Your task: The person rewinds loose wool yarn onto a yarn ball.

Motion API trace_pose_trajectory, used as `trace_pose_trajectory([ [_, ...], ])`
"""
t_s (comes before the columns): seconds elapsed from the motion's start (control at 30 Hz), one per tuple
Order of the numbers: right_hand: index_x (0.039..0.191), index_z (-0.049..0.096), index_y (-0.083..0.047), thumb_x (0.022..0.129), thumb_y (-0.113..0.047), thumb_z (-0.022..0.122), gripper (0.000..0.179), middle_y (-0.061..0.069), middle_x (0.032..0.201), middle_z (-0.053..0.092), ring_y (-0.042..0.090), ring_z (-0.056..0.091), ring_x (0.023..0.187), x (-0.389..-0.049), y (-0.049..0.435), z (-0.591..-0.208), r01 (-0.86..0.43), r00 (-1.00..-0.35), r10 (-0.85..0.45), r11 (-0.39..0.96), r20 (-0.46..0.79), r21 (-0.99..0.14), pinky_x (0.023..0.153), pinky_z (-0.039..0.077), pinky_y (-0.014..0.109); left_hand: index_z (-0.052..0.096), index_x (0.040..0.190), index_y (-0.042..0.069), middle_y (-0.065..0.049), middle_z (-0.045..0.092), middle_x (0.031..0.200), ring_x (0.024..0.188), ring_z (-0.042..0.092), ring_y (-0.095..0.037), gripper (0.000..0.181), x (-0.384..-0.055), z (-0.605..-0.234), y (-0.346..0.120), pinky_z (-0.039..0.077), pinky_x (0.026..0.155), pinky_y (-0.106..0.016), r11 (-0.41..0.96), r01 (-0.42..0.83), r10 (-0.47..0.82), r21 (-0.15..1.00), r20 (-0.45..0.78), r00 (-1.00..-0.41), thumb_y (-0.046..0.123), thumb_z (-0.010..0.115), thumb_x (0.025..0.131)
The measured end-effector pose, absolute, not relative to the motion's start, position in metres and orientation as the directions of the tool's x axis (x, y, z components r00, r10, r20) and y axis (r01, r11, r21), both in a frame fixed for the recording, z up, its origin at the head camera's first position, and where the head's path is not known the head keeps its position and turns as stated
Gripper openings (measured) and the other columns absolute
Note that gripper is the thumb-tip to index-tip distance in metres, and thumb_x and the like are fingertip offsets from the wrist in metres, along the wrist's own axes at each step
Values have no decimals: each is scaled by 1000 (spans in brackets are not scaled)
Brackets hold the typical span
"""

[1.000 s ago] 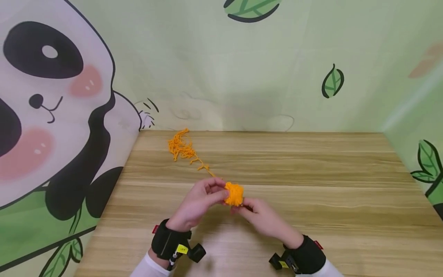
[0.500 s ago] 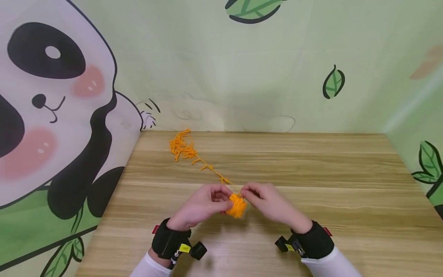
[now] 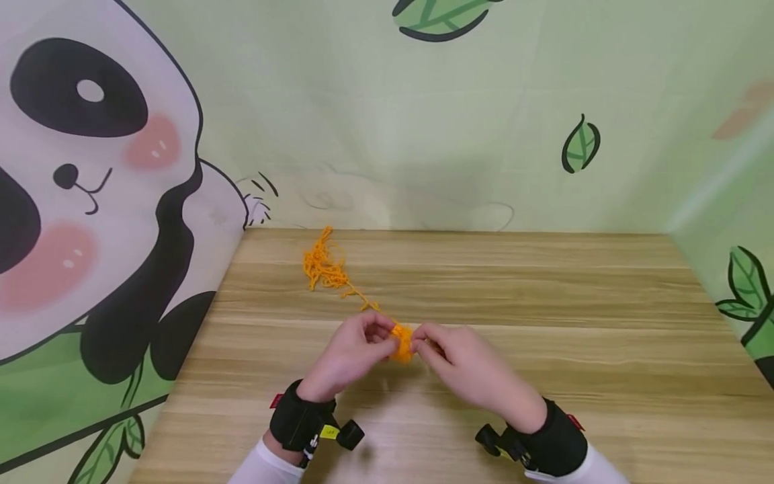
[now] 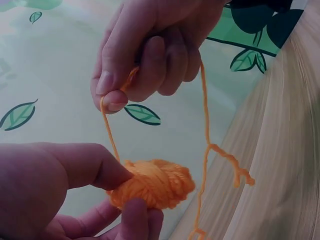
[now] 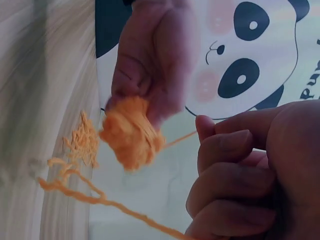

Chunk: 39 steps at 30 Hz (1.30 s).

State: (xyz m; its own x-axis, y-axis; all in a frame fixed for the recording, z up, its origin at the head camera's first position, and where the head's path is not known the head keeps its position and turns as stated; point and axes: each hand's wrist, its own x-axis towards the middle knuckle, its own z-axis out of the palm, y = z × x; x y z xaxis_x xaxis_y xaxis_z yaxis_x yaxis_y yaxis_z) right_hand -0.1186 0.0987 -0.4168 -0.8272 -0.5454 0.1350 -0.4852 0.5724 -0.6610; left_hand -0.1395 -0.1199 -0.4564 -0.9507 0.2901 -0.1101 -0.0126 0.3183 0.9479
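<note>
A small wound ball of orange yarn [image 3: 402,343] is pinched between the thumb and fingers of my left hand [image 3: 352,353], above the table. My right hand [image 3: 468,366] stands close on the ball's right side. In the left wrist view, the right hand's thumb and forefinger pinch a yarn strand [image 4: 110,130] that runs taut down to the ball [image 4: 155,184]. From the same hand a second length of yarn [image 4: 205,110] hangs down, with short knotted side bits. The right wrist view shows the ball [image 5: 131,135] slightly blurred, with a short strand between it and the right fingertips.
A loose tangle of orange yarn [image 3: 325,265] lies near the back left of the wooden table [image 3: 544,289]; its tail leads toward the hands. Behind the table hangs a pale green backdrop [image 3: 363,101] with a panda and leaves printed on it.
My right hand went from below the ball to above its right side, then slightly down. The ball dipped, then rose and turned in my left hand. The tangle shifted slightly toward the hands.
</note>
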Motion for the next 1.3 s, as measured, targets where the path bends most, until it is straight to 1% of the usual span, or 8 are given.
trace_pose_trajectory([
  [0.13, 103, 68, -19, 102, -24, 57, 12, -13, 62, 45, 2, 36, 48, -109, 94, -418, -512, -823, -543, 576, 170, -637, 46, 31, 20, 65, 107, 7, -11, 66, 95, 80, 63, -25, 21, -141, -458, -120, 57, 78, -51, 248, -52, 239, 967, -114, -964, 13, 70, 88],
  [0.3, 101, 68, -22, 103, -26, 56, 13, -14, 62, 48, 0, 35, 48, -98, 87, -428, -518, -805, -572, 544, 160, -660, 46, 29, 18, 63, 109, 1, -15, 67, 97, 82, 64, -26, 23, -144, -459, -121, 58, 79, -47, 116, -84, 205, 990, -107, -973, 10, 70, 89],
  [0.5, 98, 66, -25, 103, -22, 55, 13, -17, 76, 61, 1, 42, 54, -93, 82, -447, -482, -801, -587, 513, 119, -710, 51, 37, 19, 60, 114, -3, -18, 68, 102, 87, 65, -29, 26, -144, -455, -124, 53, 88, -57, -30, -119, 233, 992, -108, -966, 7, 67, 92],
  [0.6, 97, 66, -26, 103, -21, 55, 14, -17, 82, 64, 3, 50, 61, -94, 82, -457, -473, -801, -587, 500, 117, -726, 57, 45, 22, 58, 116, -5, -18, 68, 104, 87, 64, -28, 27, -142, -452, -126, 53, 88, -54, -76, -130, 271, 989, -105, -957, 8, 66, 93],
  [0.77, 100, 68, -19, 104, -24, 53, 17, -5, 92, 70, 7, 58, 77, -104, 84, -474, -392, -811, -581, 464, 61, -794, 71, 52, 30, 54, 119, -7, -17, 67, 106, 90, 64, -25, 32, -138, -447, -129, 57, 82, -36, -130, -151, 356, 980, -96, -930, 7, 65, 93],
  [0.93, 112, 67, -8, 104, -18, 52, 20, 4, 97, 70, 12, 57, 81, -119, 91, -479, -305, -835, -551, 453, 6, -838, 75, 52, 37, 56, 114, -7, -13, 67, 98, 81, 61, -21, 28, -136, -446, -131, 54, 70, -25, -83, -145, 476, 986, -89, -875, 7, 66, 91],
  [1.1, 111, 66, -15, 104, -15, 52, 16, -3, 83, 62, 11, 50, 68, -136, 98, -471, -333, -836, -548, 465, 29, -820, 62, 45, 28, 63, 108, -3, -12, 68, 89, 73, 59, -22, 21, -137, -449, -132, 52, 65, -30, 28, -98, 557, 995, -97, -824, 5, 68, 89],
  [1.3, 102, 66, -15, 105, -20, 51, 16, -4, 88, 65, 11, 43, 62, -145, 101, -447, -362, -860, -504, 495, 79, -790, 57, 38, 26, 66, 105, 3, -11, 68, 91, 76, 61, -25, 20, -138, -454, -130, 54, 69, -40, 188, -53, 497, 981, -141, -856, 10, 71, 86],
])
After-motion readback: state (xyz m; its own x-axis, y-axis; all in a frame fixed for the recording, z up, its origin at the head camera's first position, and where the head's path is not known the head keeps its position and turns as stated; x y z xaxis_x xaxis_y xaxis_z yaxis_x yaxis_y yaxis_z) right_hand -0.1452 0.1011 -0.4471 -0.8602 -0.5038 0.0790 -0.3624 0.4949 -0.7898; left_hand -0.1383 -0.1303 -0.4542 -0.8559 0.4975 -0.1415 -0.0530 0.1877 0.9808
